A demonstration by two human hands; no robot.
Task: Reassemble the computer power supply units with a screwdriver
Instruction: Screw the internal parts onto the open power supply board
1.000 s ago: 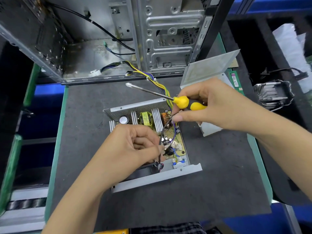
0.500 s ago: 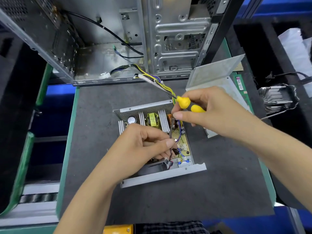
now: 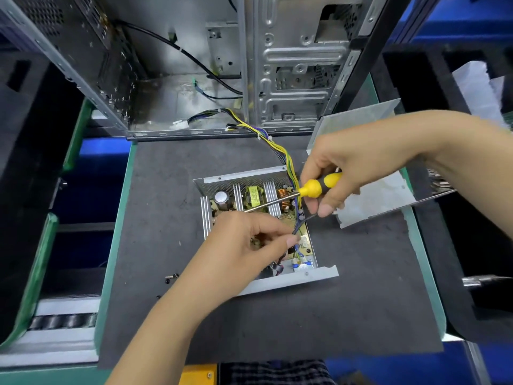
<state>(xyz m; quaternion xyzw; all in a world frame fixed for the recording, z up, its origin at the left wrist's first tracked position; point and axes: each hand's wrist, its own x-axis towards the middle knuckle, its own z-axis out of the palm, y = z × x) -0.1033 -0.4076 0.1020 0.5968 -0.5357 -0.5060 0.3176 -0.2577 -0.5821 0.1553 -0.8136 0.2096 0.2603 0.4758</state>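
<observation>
An open power supply unit (image 3: 291, 279) lies on the grey mat, its circuit board and heatsinks exposed. My left hand (image 3: 249, 240) reaches into it and pinches a dark wire (image 3: 298, 227) above the board. My right hand (image 3: 352, 168) grips a yellow-and-black screwdriver (image 3: 313, 187), whose shaft lies across the heatsinks with the tip pointing left. The fingers of my right hand also touch the upper end of the same wire. A yellow and blue cable bundle (image 3: 280, 150) runs from the unit to the case behind.
An open computer case (image 3: 291, 59) stands behind the mat. The unit's metal cover (image 3: 372, 201) lies to the right under my right hand. Small screws (image 3: 170, 277) lie on the grey mat (image 3: 347, 315) left of the unit. Black foam trays flank the bench.
The screwdriver has swung down, from pointing up and left over the mat to lying across the heatsinks. My right hand moved slightly right. The view has shifted closer.
</observation>
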